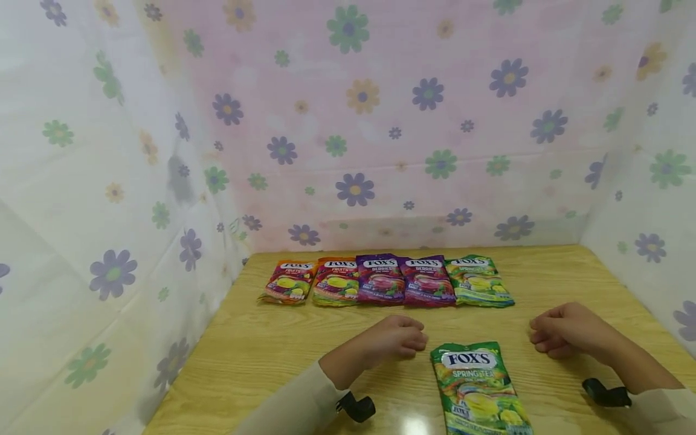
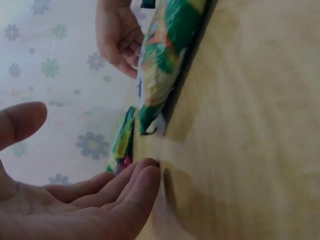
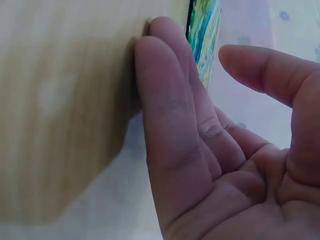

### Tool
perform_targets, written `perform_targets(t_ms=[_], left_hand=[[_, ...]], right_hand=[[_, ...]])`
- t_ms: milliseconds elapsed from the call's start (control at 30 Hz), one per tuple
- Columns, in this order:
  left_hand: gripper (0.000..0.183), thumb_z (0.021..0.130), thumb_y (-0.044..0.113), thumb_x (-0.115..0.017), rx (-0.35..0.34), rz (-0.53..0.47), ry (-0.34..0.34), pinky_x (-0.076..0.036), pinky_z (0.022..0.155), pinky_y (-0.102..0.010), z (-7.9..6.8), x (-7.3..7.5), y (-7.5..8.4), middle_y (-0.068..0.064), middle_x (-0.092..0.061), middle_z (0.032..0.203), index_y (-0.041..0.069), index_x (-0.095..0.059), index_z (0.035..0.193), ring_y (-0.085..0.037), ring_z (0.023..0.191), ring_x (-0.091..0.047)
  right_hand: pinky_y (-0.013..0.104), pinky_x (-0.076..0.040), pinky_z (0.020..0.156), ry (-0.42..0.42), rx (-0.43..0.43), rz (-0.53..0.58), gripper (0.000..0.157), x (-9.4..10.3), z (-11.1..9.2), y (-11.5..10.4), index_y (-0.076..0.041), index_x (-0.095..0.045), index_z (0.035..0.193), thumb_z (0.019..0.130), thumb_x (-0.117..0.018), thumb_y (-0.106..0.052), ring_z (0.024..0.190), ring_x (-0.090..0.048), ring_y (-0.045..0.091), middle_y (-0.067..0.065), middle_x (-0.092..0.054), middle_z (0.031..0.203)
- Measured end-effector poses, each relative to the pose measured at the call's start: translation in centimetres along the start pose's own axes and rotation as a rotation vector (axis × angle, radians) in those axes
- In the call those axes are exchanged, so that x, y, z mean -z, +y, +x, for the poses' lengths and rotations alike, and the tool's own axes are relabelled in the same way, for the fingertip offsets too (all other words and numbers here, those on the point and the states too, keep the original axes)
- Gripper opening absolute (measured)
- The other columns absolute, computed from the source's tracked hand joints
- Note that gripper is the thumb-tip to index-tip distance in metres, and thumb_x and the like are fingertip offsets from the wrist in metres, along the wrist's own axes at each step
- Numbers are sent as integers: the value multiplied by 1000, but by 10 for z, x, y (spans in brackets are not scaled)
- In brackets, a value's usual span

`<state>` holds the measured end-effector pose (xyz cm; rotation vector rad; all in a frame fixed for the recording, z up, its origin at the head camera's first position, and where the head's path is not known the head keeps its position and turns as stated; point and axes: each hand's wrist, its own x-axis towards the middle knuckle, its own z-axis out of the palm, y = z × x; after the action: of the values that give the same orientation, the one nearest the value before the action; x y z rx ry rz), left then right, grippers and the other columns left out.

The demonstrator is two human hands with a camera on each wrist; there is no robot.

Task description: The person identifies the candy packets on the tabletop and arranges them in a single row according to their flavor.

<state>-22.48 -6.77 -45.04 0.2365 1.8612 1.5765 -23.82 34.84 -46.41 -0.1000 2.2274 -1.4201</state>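
A green Fox's Spring Tea candy bag (image 1: 481, 386) lies flat on the wooden table in front of the person, its lower end cut off by the frame in the head view. To its left is the left hand (image 1: 393, 339), apart from the bag, with nothing between thumb and fingers. The right hand (image 1: 568, 331) is out to the right of the bag, also holding nothing. In the left wrist view the bag (image 2: 162, 60) appears edge-on beyond the relaxed left fingers (image 2: 135, 200). Loosely bent right fingers (image 3: 170, 110) hover by the tabletop in the right wrist view.
Along the back of the table (image 1: 261, 344) runs a row of candy bags: orange Fruits bags (image 1: 290, 283) (image 1: 337, 283), purple Berries bags (image 1: 380, 281) (image 1: 428, 282) and a green Spring Tea bag (image 1: 478, 283). Flowered cloth (image 1: 402, 139) walls the table on the back and sides.
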Motion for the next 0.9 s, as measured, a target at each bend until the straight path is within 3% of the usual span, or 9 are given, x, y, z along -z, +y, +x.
perform_targets(t_ms=[200,433,633,900], left_hand=[[52,104,19,-59,50,-170,-31,-58,100,-38,-19,-9,-15,-16,-70,131,-8,-48,147,-29,123,-68],[51,103,17,-58,93,-304,-82,-55,105,-40,-34,-13,-19,-22,-66,136,-9,-47,145,-29,123,-68],[40,103,18,-58,129,-342,-132,-56,104,-42,-38,-22,-21,-21,-70,130,-4,-56,137,-31,120,-70],[35,101,13,-60,130,-345,-151,-58,101,-38,-42,-35,-17,-13,-74,118,-3,-63,132,-25,113,-72]], right_hand=[[41,-65,74,-98,11,43,43,-18,-16,3,9,-66,125,108,-53,-29,88,-77,24,10,-77,101],[43,-65,74,-137,31,89,45,-39,-25,-1,12,-60,133,107,-53,-24,89,-76,28,13,-77,104],[43,-65,74,-147,16,83,44,-52,-25,-4,10,-61,133,107,-55,-25,89,-76,28,12,-77,106],[38,-63,67,-178,1,40,32,-69,-26,-15,3,-72,119,100,-65,-22,79,-73,20,9,-77,98]])
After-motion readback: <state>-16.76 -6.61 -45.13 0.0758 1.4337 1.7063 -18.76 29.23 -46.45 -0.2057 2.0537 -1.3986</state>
